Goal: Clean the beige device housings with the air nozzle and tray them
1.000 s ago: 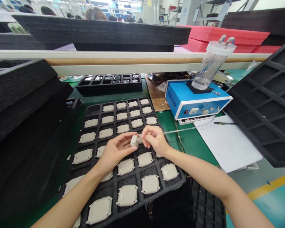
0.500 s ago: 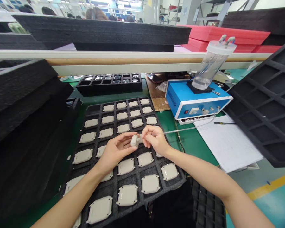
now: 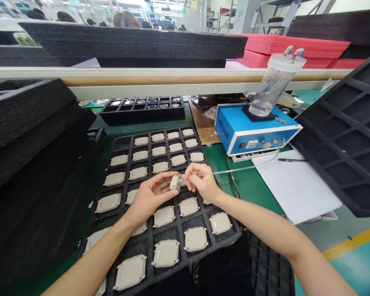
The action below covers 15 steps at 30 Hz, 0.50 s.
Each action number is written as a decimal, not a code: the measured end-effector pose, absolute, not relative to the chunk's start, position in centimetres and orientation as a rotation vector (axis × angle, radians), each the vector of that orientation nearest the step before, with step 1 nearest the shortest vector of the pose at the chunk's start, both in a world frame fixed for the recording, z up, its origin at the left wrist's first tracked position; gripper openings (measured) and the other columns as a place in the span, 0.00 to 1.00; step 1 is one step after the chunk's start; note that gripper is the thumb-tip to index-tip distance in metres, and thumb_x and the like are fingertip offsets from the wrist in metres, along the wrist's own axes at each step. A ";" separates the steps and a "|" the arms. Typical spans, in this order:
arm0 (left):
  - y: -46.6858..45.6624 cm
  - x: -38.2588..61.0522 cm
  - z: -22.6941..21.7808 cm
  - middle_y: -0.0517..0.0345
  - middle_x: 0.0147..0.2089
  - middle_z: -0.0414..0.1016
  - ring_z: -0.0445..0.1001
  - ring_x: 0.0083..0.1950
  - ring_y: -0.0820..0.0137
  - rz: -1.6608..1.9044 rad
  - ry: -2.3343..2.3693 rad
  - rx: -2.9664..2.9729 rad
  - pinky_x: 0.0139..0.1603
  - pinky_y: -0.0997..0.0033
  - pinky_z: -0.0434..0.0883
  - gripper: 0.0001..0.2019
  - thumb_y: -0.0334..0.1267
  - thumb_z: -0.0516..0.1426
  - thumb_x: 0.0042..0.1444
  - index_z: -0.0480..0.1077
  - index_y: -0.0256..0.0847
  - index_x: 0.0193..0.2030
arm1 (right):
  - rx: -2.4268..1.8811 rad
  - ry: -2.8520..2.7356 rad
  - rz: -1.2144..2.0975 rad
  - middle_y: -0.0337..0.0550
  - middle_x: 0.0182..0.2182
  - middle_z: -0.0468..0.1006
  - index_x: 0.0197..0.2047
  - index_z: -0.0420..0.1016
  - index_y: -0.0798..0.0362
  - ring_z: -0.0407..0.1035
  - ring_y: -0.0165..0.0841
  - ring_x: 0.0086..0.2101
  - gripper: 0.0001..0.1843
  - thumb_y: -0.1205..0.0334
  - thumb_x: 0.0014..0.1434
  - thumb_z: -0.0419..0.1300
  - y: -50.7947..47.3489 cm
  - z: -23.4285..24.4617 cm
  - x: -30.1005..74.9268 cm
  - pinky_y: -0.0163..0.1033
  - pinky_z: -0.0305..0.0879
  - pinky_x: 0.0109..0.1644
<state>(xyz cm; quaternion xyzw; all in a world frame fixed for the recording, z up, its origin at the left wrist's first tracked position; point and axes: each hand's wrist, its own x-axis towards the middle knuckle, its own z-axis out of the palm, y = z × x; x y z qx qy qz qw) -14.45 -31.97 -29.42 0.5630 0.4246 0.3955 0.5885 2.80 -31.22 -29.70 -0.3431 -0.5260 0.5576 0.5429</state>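
Observation:
Between its thumb and fingers my left hand (image 3: 152,192) grips a cream watch case (image 3: 174,183), tilted on edge above the tray. My right hand (image 3: 200,181) is closed on the end of a clear thin tube (image 3: 234,169), close against the case's right side; the very tip is partly hidden by the fingers. From there the tube runs to the front of a blue box-shaped machine (image 3: 259,127). Below both hands lies a black foam tray (image 3: 180,257) with several cream watch cases in its compartments, some covered by my arms.
A clear cylinder (image 3: 267,92) of liquid stands on the machine. Written sheets (image 3: 296,189) and a pen (image 3: 291,160) lie at right, beside a leaning foam tray (image 3: 342,131). Stacked black foam (image 3: 27,144) rises at left. Another tray (image 3: 142,111) holds round parts behind.
Both hands keep nearly the same place and hold. The view has shifted very slightly; nothing else visibly moves.

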 end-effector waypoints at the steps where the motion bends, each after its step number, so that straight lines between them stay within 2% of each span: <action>1: -31.9 -14.4 -29.4 0.50 0.54 0.74 0.72 0.55 0.61 0.925 0.989 1.307 0.58 0.63 0.67 0.21 0.35 0.66 0.44 0.70 0.40 0.47 | -0.818 -1.232 1.293 0.31 0.10 0.65 0.22 0.65 0.54 0.55 0.22 0.12 0.03 0.67 0.43 0.51 -31.2 -29.7 2.8 0.29 0.51 0.16; 5: -32.1 -14.1 -29.3 0.48 0.54 0.73 0.70 0.56 0.59 0.999 0.996 1.213 0.61 0.58 0.63 0.23 0.35 0.67 0.42 0.70 0.38 0.47 | -0.826 -1.123 1.165 0.30 0.10 0.62 0.21 0.64 0.54 0.53 0.22 0.12 0.03 0.65 0.44 0.52 -31.4 -29.5 2.9 0.29 0.49 0.16; 8: -32.4 -13.8 -28.6 0.45 0.54 0.73 0.71 0.55 0.57 1.086 0.946 0.967 0.57 0.55 0.68 0.21 0.36 0.63 0.48 0.69 0.35 0.50 | -0.836 -1.110 1.144 0.31 0.10 0.63 0.21 0.64 0.54 0.52 0.22 0.12 0.04 0.65 0.44 0.52 -31.6 -29.6 3.0 0.29 0.48 0.16; 11: -31.8 -13.9 -27.4 0.41 0.51 0.74 0.74 0.51 0.61 1.157 1.038 0.804 0.52 0.60 0.73 0.12 0.35 0.54 0.58 0.71 0.31 0.45 | -0.833 -1.130 1.165 0.32 0.10 0.63 0.22 0.65 0.54 0.53 0.22 0.12 0.04 0.66 0.45 0.52 -31.6 -29.9 3.0 0.29 0.48 0.15; 13: -30.2 -14.3 -26.6 0.41 0.48 0.75 0.76 0.47 0.65 1.220 1.212 0.791 0.48 0.66 0.74 0.11 0.31 0.49 0.61 0.71 0.29 0.41 | -0.821 -1.140 1.179 0.32 0.10 0.63 0.21 0.64 0.54 0.53 0.23 0.12 0.04 0.66 0.44 0.52 -31.6 -30.0 2.9 0.29 0.48 0.15; 15: -27.6 -15.2 -26.2 0.43 0.46 0.75 0.76 0.43 0.70 1.299 1.391 0.808 0.44 0.71 0.75 0.12 0.28 0.46 0.62 0.69 0.29 0.42 | -0.816 -1.145 1.189 0.32 0.10 0.63 0.21 0.64 0.54 0.53 0.23 0.12 0.04 0.66 0.44 0.52 -31.5 -30.0 2.9 0.29 0.48 0.15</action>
